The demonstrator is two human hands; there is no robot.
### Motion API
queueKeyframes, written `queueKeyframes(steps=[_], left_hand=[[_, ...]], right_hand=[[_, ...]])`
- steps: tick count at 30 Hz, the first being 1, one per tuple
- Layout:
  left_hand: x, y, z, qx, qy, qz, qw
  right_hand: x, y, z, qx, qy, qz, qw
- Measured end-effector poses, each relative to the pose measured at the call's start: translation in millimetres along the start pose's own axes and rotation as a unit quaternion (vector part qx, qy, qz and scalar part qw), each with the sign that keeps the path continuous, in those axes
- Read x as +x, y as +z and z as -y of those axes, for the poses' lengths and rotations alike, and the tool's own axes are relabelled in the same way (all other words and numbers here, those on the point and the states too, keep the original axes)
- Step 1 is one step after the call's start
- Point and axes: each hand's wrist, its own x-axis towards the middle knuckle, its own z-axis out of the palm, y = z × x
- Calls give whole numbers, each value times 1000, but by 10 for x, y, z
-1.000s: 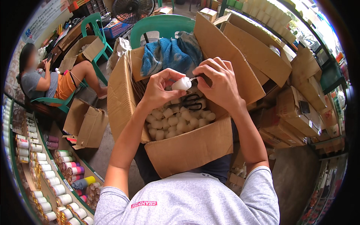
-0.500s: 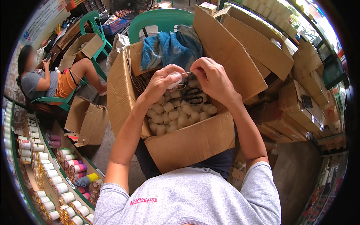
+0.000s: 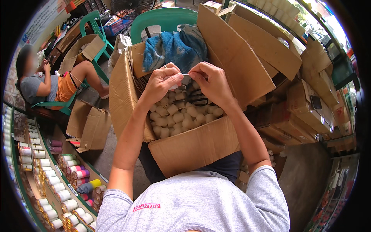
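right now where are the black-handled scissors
In the head view's centre, the scissors lie on cream cylinders in the brown cardboard box, near the right hand.

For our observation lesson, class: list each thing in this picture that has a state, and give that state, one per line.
Left hand, closed on a mostly hidden white piece
Right hand, pinching a thin white strand
Strand, straight between the hands
Large carton, open
Pale pieces, heaped loose inside
Black-handled scissors, lying on the pieces; blades hidden
Blue cloth, bunched
Fan, running or stopped: cannot tell
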Motion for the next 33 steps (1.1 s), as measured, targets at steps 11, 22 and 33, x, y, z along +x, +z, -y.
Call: queueKeyframes(steps=[11,22,33], left_hand=[[51,32,49,106,128,-45,985],[15,12,20,-90,-76,-40,992],[29,-6,47,-83,-28,-41,995]], right_hand=[[-9,-17,-64,-20,114,-116,987],[-123,281,-45,-68,-162,-80,981],[-44,387,24,66,-28,-147,987]])
